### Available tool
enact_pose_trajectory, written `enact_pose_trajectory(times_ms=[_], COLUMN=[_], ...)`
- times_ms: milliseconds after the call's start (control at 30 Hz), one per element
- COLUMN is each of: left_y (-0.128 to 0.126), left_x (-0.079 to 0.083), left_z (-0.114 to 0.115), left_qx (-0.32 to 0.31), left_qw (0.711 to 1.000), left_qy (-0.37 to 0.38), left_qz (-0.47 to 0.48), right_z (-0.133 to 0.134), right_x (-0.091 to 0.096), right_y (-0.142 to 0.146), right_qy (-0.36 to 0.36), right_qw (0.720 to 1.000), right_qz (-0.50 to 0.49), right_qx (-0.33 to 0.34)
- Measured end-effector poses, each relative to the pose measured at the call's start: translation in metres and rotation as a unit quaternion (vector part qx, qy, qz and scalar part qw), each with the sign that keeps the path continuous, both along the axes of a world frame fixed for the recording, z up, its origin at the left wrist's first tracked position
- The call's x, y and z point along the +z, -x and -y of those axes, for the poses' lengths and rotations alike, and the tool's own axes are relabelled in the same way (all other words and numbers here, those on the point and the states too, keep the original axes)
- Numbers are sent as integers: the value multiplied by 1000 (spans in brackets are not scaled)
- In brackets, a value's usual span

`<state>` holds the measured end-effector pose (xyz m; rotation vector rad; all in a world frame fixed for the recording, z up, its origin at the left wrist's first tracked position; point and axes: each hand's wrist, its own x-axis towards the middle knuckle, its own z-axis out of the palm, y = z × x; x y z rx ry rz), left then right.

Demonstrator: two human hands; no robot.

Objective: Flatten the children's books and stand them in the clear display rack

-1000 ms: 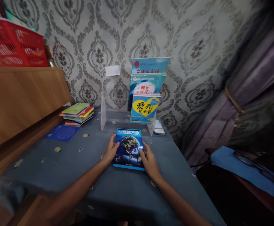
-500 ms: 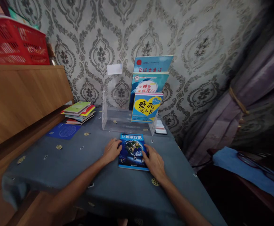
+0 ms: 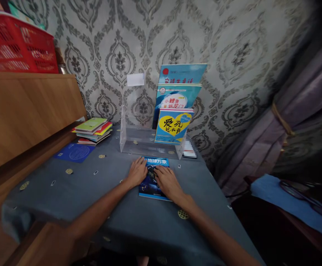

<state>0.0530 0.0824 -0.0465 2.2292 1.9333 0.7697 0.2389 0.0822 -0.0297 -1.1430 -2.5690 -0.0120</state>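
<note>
A blue book (image 3: 150, 186) with a globe on its cover lies flat on the cloth-covered table. My left hand (image 3: 138, 171) rests on its upper left edge, fingers stretched over the cover. Across the right half of the cover lies my right hand (image 3: 168, 181), palm down with fingers extended, hiding most of the globe. Just behind the book stands a clear acrylic rack (image 3: 150, 149). In its right part lean a blue book with a yellow heart (image 3: 173, 125), a teal book (image 3: 179, 92) and a taller light-blue book (image 3: 184, 72).
A stack of books (image 3: 93, 129) sits at the back left, with a dark blue booklet (image 3: 75, 152) in front of it. A red basket (image 3: 19, 44) stands on the wooden cabinet (image 3: 33, 99). Glasses (image 3: 294, 192) lie on a blue cloth (image 3: 271, 194) at right.
Both hands have moved inward from the book's sides onto its cover. The right hand has slid left over the globe picture. The book has stayed in place.
</note>
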Motion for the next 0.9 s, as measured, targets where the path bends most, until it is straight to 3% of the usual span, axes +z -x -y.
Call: enact_pose_trajectory(times_ms=[267,567,900], left_y=[1,2,2], left_x=[-2,-3,4], left_z=[0,1,3], left_qx=[-6,-4,-7], left_qw=[1000,999,999], left_qy=[-5,-14,-11], left_qz=[-4,-41,-41], right_z=[-30,-33,-29], right_x=[-3,-3,3], right_y=[26,33,-3], right_qy=[24,42,53], right_qw=[999,999,994], right_qz=[8,19,-6], right_qx=[27,2,-101])
